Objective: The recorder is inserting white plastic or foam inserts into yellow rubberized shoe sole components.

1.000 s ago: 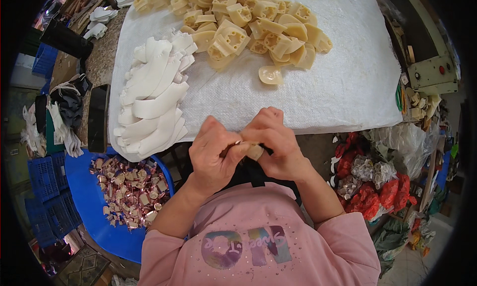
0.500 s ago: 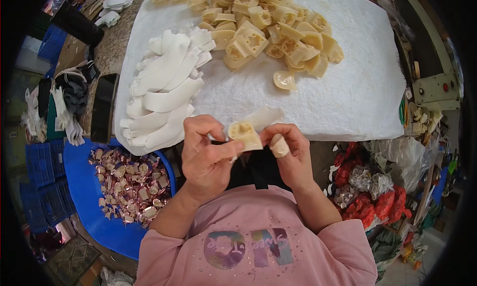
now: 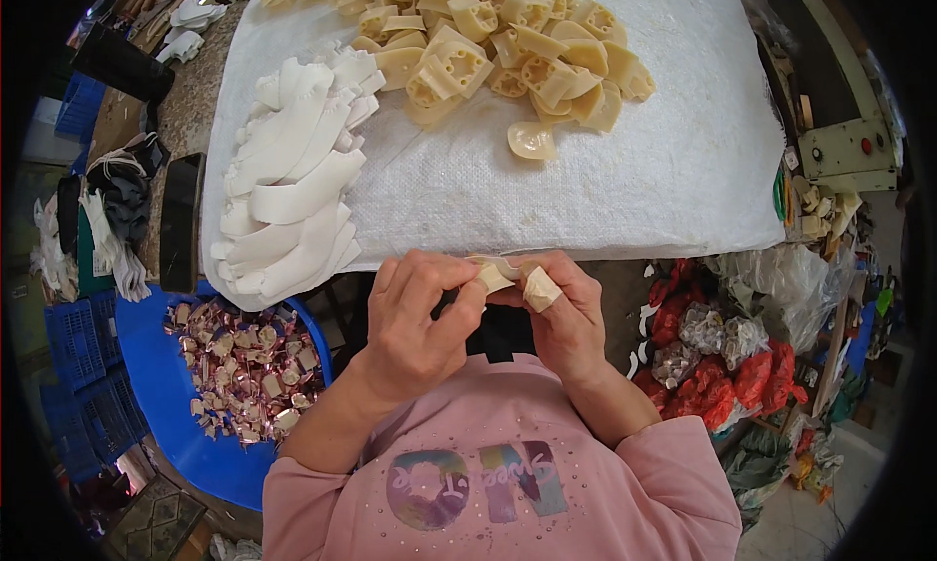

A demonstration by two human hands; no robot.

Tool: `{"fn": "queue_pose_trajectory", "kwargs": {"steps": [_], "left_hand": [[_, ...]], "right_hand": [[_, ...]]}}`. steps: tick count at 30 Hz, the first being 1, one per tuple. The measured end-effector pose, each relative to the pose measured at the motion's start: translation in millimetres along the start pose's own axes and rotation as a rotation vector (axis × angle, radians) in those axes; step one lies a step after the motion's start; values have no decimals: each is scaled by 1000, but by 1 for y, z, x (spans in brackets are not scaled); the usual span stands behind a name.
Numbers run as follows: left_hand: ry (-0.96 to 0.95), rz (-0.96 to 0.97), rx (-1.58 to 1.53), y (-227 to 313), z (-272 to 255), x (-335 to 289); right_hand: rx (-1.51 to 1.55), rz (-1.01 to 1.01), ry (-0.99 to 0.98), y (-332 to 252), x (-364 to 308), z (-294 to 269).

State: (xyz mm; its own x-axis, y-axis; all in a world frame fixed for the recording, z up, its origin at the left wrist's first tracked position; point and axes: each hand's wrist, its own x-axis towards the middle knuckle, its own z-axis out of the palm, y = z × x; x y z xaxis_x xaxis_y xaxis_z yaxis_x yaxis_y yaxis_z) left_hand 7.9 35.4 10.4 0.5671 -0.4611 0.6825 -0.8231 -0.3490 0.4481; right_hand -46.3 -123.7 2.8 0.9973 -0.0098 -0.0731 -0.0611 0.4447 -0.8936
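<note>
At the near edge of the table, my left hand [image 3: 420,307] pinches a cream moulded piece [image 3: 496,280] between thumb and fingers. My right hand [image 3: 568,312] closes on the piece's other side, its thumb wrapped in beige tape [image 3: 542,289]. A thin white strip [image 3: 503,265] shows between the fingertips, against the piece; most of both is hidden by my fingers. Beyond my hands, one loose cream piece [image 3: 532,140] lies near a heap of hollow cream pieces [image 3: 459,68]. Overlapping white curved strips [image 3: 293,176] lie stacked on the left.
A white woven sheet [image 3: 605,190] covers the table. At lower left stands a blue tub [image 3: 176,405] of shiny pinkish pieces [image 3: 244,366]. A dark phone-like slab [image 3: 182,220] lies beside the sheet. Red and clear plastic bags [image 3: 703,405] crowd the right side.
Both hands have drawn together around the cream piece. The white strip, earlier sticking out beyond it, is now mostly hidden at the fingers. The view has shifted slightly.
</note>
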Motion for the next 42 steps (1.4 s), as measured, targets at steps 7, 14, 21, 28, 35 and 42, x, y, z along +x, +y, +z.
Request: {"fn": "queue_pose_trajectory", "kwargs": {"steps": [7,14,21,28,35,42], "left_hand": [[-88,13,120,6,2,1],[-24,-251,-213,0,1,-5],[-1,-181,-547,-1,6,-4],[-94,-305,-448,-2,1,-5],[240,-853,-893,4,7,-7],[209,-810,-932,2,16,-4]], "right_hand": [[-596,-37,-16,-13,8,13],[-487,-41,-168,-22,21,-9],[-123,273,-383,-24,41,-29],[-179,232,-312,-13,45,-20],[-178,-109,-98,-4,42,-14],[-652,-362,-193,-4,45,-11]]}}
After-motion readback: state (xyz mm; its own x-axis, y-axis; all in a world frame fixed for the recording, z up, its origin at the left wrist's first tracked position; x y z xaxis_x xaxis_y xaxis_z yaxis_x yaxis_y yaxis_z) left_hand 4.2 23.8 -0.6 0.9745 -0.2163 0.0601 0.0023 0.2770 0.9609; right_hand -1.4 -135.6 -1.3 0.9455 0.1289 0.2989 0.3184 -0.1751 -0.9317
